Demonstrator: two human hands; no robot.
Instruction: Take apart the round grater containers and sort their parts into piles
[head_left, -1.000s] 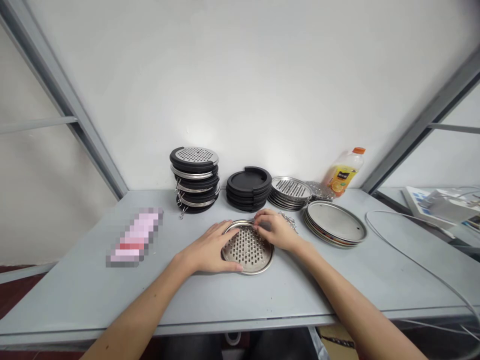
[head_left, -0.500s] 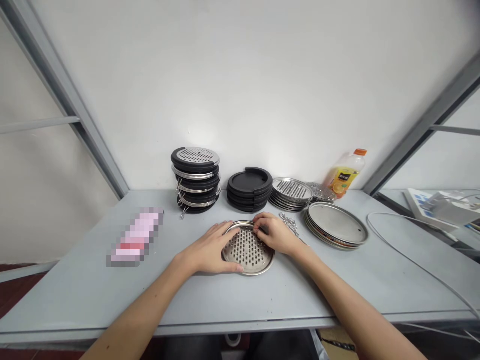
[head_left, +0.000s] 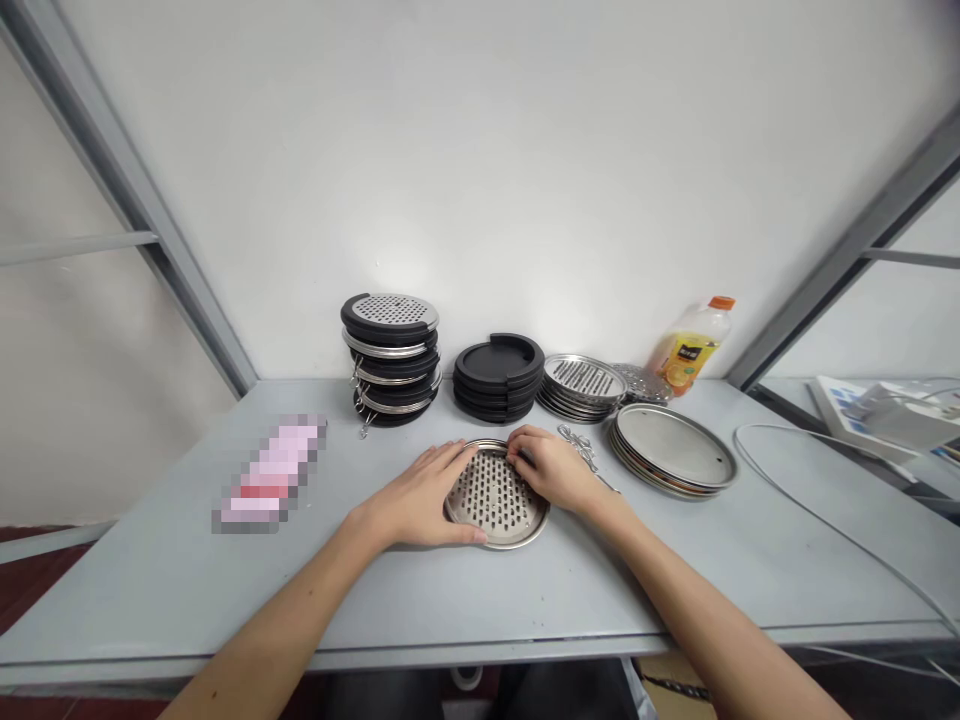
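A round metal grater disc (head_left: 496,492) with raised toothed holes lies on the table in front of me, seemingly on another metal rim. My left hand (head_left: 424,495) grips its left side, thumb on the near rim and fingers round the far left. At the upper right edge, my right hand (head_left: 551,465) is closed in a pinch over the disc. Whatever sits between those fingertips is hidden. Just behind the right wrist lies a small heap of bent wire clips (head_left: 576,440).
Behind stand a tall stack of assembled black-and-metal discs (head_left: 391,360), black plastic rings (head_left: 499,380) and grater plates (head_left: 583,385). Flat metal discs (head_left: 671,450) lie at the right, near a juice bottle (head_left: 694,345) and a white cable (head_left: 817,515). A blurred pink object (head_left: 274,470) is at the left.
The left index finger has drawn back from the disc's holes toward its rim. My right hand stays pinched at the same upper right edge.
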